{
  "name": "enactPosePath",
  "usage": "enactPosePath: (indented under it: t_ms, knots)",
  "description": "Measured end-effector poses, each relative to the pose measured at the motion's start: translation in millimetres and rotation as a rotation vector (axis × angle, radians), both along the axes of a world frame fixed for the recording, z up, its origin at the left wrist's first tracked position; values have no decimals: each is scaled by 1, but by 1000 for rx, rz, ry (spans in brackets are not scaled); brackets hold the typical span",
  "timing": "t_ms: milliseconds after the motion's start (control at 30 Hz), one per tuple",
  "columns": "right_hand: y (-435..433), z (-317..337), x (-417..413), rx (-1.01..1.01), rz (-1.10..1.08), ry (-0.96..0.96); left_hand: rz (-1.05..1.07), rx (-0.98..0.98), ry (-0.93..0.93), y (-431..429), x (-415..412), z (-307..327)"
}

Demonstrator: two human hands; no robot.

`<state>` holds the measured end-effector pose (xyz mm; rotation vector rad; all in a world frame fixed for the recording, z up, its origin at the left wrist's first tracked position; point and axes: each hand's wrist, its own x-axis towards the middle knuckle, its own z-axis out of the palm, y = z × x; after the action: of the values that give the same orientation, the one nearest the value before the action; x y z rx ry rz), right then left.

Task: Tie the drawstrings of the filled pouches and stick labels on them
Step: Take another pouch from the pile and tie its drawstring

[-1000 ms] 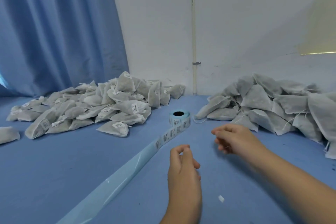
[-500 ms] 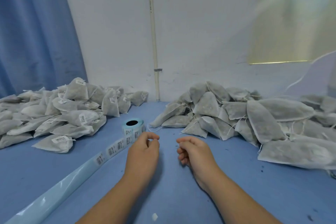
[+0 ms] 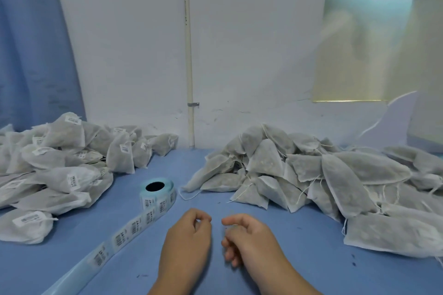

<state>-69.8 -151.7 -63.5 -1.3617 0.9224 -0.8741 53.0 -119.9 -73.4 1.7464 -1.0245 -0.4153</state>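
Observation:
A roll of barcode labels (image 3: 157, 193) on pale blue backing stands on the blue table (image 3: 299, 270). Its strip (image 3: 134, 227) runs out toward the near left. To the left lies a heap of labelled white pouches (image 3: 60, 175). On the right is a bigger heap of unlabelled pouches (image 3: 311, 175) with loose drawstrings. My left hand (image 3: 187, 244) hovers just right of the strip, fingers curled with thumb against forefinger, and nothing shows between them. My right hand (image 3: 249, 239) is beside it, fingers loosely curled, holding nothing. Both are short of the unlabelled heap.
A white wall with a thin vertical pipe (image 3: 189, 55) backs the table. A blue curtain (image 3: 31, 43) hangs at the far left. One loose drawstring (image 3: 189, 195) trails from the right heap toward the roll. Small dark specks dot the table near my hands.
My view has swung right, from the labelled heap to the unlabelled one. Both hands have drawn together in front of me; the right hand has pulled back from its reach.

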Motion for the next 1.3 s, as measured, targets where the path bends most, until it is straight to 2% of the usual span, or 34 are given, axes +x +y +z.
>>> enactPosePath:
  t_ms: [67,133,200,267,333,400,467,500,667,800,933,1100,1300]
  knots:
    - [-10,16,5,-74,47,78,6,-2,16,-1,1,0]
    - [-34,39,8,-357,30,258,-3,11,33,-1,1,1]
    - [-71,70,12,-709,-98,498,-15,29,50,-1,0,1]
    - [-112,101,17,-905,-206,742,-16,46,54,-1,1,2]
    - [-145,122,21,-947,-305,1041,-25,71,35,-2,1,2]
    - [-167,124,23,-872,-320,1302,-35,94,7,-2,1,2]
    - [-175,114,24,-770,-258,1440,-43,100,-11,-2,2,2]
    - [-177,109,24,-757,-233,1452,-50,97,-17,-2,3,2]
    - [-159,103,13,-964,-312,1262,-59,93,-42,0,3,1]
    - [-108,95,-10,-1151,-333,1103,-54,77,-14,2,3,1]
    - [-35,70,-45,-1186,-261,914,-59,84,-5,2,3,1]
    - [44,43,-92,-925,-111,546,-62,93,-51,4,2,4]
    - [67,6,-117,-650,-76,341,-134,76,-87,14,-10,9]
